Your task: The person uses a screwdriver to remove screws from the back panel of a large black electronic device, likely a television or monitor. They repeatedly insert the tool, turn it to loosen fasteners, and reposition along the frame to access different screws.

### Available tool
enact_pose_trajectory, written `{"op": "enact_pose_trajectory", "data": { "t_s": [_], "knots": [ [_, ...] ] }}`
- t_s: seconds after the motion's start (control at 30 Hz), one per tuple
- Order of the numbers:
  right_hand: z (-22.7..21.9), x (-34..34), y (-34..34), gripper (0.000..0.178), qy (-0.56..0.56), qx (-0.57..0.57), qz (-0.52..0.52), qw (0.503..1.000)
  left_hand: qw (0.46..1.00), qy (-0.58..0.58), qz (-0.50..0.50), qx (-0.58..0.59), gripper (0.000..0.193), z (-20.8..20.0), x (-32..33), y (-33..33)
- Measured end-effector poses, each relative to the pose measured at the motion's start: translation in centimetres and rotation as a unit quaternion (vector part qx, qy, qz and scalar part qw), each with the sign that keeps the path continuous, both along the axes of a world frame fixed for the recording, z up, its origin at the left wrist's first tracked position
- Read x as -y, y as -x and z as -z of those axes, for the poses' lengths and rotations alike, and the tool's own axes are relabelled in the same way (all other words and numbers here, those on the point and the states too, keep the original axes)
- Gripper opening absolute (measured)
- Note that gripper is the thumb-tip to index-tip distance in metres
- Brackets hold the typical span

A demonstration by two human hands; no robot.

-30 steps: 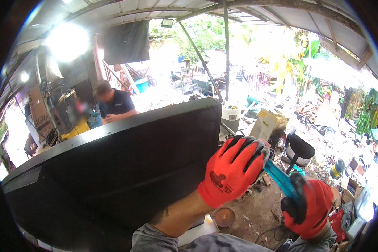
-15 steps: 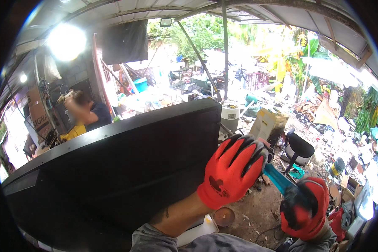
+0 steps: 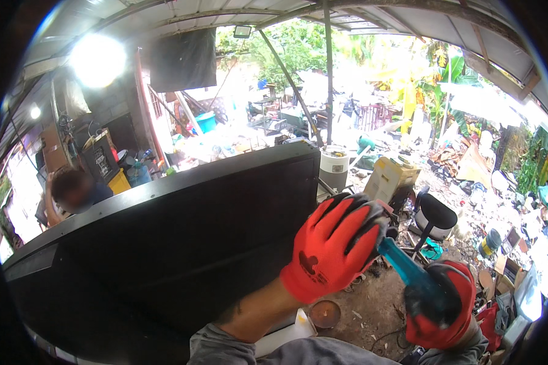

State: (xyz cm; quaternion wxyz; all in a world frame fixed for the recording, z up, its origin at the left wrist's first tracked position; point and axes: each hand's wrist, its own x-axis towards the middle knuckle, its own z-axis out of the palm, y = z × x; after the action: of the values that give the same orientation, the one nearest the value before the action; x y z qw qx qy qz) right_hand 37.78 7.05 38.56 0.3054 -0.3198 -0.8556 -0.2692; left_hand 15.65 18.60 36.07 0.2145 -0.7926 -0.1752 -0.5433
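Note:
Both my hands wear red gloves with black-grey palms and fingers. My left hand (image 3: 335, 246) is closed around the far end of a teal and black hand tool (image 3: 402, 263); its fingers hide that end. My right hand (image 3: 450, 304) wraps round the thick black rear of the tool, somewhat blurred. The tool slants from upper left to lower right between them, and its exact kind is hard to make out. Left of my hands stands a large black panel-like casing (image 3: 182, 243) with a pale upper edge dotted with small screws or holes.
Behind the casing, at left, a person (image 3: 73, 191) bends low. A white and grey drum (image 3: 333, 170), a yellowish box-like appliance (image 3: 386, 181) and a black chair part (image 3: 435, 213) stand beyond my hands. Scrap heaps spread across the right side. A rusty round dish (image 3: 324, 314) lies below.
The person behind the casing has moved left and lower. My hands and the tool have shifted only slightly, and my left hand is a little further left.

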Motion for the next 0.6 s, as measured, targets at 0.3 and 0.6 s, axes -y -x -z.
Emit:
{"op": "enact_pose_trajectory", "data": {
  "t_s": [0.3, 0.6],
  "knots": [
    [0.8, 0.6, -1.7, 0.072, 0.051, -0.034, 0.018, 0.998, 0.998, -0.010, -0.048, -0.029, 0.053, 1.3, -0.5, 0.3],
    [1.2, -0.6, -0.1, 0.070, 0.077, -0.100, -0.031, 0.991, 0.996, -0.005, -0.080, -0.038, 0.048, 1.4, -0.5, 1.2]
  ]
}}
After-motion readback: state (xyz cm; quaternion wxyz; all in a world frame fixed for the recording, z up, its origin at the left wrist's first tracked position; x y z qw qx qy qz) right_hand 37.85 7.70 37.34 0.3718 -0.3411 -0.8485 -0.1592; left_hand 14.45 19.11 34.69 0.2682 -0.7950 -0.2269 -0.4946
